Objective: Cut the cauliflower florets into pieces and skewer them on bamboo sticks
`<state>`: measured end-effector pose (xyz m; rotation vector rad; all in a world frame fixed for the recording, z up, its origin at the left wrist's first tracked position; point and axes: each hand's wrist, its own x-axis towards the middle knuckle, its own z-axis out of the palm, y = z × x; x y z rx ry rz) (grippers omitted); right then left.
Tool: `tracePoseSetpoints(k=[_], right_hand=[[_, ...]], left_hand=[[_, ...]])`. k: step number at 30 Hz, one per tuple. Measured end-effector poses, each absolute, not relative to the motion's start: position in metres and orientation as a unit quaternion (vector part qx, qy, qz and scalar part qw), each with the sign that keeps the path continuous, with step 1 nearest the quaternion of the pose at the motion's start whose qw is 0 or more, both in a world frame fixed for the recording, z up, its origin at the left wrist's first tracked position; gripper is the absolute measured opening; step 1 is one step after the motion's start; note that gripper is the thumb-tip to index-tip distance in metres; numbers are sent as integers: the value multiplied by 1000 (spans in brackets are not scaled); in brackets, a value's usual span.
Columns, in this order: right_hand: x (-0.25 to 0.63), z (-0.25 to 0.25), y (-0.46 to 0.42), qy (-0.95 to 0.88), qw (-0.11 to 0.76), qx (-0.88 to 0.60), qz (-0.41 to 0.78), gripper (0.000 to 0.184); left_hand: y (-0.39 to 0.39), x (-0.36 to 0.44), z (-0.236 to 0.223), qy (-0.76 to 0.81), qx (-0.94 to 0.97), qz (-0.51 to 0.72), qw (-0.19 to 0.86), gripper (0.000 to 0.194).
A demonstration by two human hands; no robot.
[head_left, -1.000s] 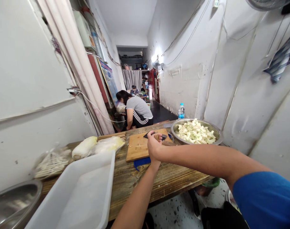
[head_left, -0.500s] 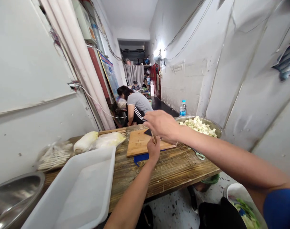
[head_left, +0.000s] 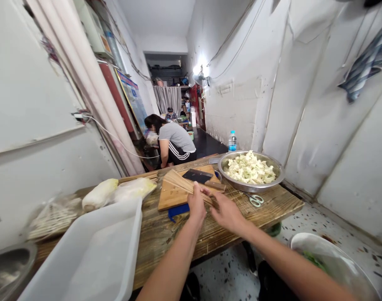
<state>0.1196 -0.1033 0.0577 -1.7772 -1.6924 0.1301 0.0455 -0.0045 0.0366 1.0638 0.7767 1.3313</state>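
A bundle of thin wooden skewers point(head_left: 178, 181) slants across the cutting board point(head_left: 168, 198), its far end fanned out. My left hand point(head_left: 197, 204) is closed around the bundle near its middle. At the near end, the fingers of my right hand point(head_left: 225, 211) close on the same bundle, right beside the left. Beyond my hands a cleaver point(head_left: 198, 175) with a dark blade lies flat on the board. To the right, several loose skewers point(head_left: 237, 200) rest on the wooden table next to green-handled scissors point(head_left: 256, 200).
A steel bowl point(head_left: 221, 172) of cauliflower pieces point(head_left: 250, 168) stands at the right, a water bottle point(head_left: 232, 141) behind it. On the left are a white plastic tub point(head_left: 136, 234), bagged vegetables point(head_left: 134, 189) and a metal basin point(head_left: 27, 255). A person point(head_left: 178, 138) crouches beyond the table.
My right hand has come down from above the bundle to its near end. The skewers have tipped from nearly upright to slanting low over the board. The view has shifted right.
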Motion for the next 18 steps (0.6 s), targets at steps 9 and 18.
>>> tracePoseSetpoints(k=[9,18], right_hand=[[112,24,-145,-559,145,-807,124,39],[208,-19,-173,-488,75,-857,146,26]], left_hand=[[-81,64,11,350,389,373,766,48],[-49,2,-18,366,750,463,298,45]])
